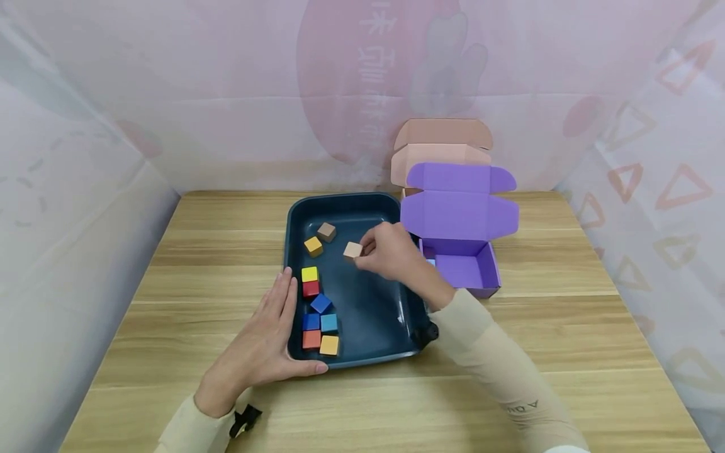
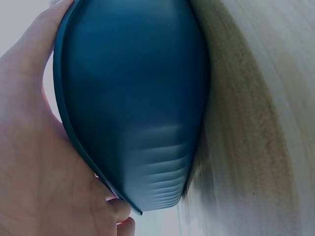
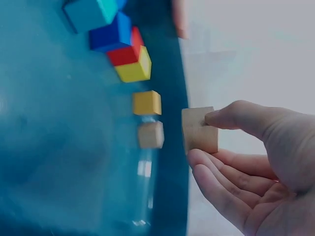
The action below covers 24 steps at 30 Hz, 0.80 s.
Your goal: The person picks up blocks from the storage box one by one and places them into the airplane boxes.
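Observation:
My right hand [image 1: 391, 251] pinches a plain wooden block [image 1: 352, 251] between thumb and fingers, held above the dark blue tray [image 1: 374, 308]. In the right wrist view the pale block [image 3: 200, 130] shows clearly at the fingertips. My left hand [image 1: 260, 340] rests against the tray's near-left corner, fingers straight along the left rim and thumb along the front rim. Inside the tray a brown wooden block [image 1: 326, 232] and an orange-yellow block [image 1: 313, 246] lie toward the back. Along the left side are a yellow block [image 1: 309, 274], a red block [image 1: 310, 289] and several others.
Right of the tray stands a purple box [image 1: 487, 270] with its lid raised. A light-blue piece shows at its left side, mostly hidden by my right arm. Behind it is a peach-coloured box [image 1: 442, 133], also with a raised lid. Everything sits on a wood-grain table [image 1: 566, 352].

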Each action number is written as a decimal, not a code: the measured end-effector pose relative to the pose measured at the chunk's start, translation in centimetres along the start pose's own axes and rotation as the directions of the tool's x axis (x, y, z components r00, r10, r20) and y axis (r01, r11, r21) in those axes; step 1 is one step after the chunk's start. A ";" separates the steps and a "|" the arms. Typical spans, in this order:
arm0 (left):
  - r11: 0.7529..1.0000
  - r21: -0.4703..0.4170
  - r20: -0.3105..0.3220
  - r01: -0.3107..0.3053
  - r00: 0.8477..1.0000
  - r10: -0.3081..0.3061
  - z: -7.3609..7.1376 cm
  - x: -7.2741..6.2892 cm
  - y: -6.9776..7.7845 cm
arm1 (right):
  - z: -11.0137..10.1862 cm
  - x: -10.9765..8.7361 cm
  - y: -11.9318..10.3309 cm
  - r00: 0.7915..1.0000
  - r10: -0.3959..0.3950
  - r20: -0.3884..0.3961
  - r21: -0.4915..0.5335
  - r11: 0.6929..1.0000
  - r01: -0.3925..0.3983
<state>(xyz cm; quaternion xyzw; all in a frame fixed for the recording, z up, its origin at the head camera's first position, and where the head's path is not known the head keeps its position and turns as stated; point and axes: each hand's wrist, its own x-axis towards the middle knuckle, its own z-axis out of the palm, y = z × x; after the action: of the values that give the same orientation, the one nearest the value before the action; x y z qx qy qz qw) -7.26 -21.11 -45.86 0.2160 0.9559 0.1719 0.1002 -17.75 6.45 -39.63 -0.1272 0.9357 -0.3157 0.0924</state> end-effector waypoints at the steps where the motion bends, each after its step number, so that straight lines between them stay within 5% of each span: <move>1: 1.000 -0.002 0.001 0.000 1.000 0.000 0.0 0.0 0.0 | -0.6 -0.4 0.3 1.000 -0.008 -0.008 0.007 1.000 0.008; 14: 1.000 -0.007 0.001 -0.009 1.000 0.009 -0.2 -0.2 0.3 | -7.8 -7.2 6.9 0.996 0.020 -0.090 0.070 0.997 -0.014; 24: 1.000 -0.003 0.000 -0.010 1.000 0.010 -0.1 -0.1 0.3 | -8.3 -8.9 11.9 1.000 0.007 0.005 0.044 0.999 -0.007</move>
<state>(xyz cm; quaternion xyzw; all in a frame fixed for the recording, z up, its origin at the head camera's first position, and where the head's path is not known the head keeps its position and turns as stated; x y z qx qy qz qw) -7.08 -20.99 -45.61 0.2208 0.9545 0.1739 0.0995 -13.55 22.92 -39.63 -0.1225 0.9288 -0.3355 0.0986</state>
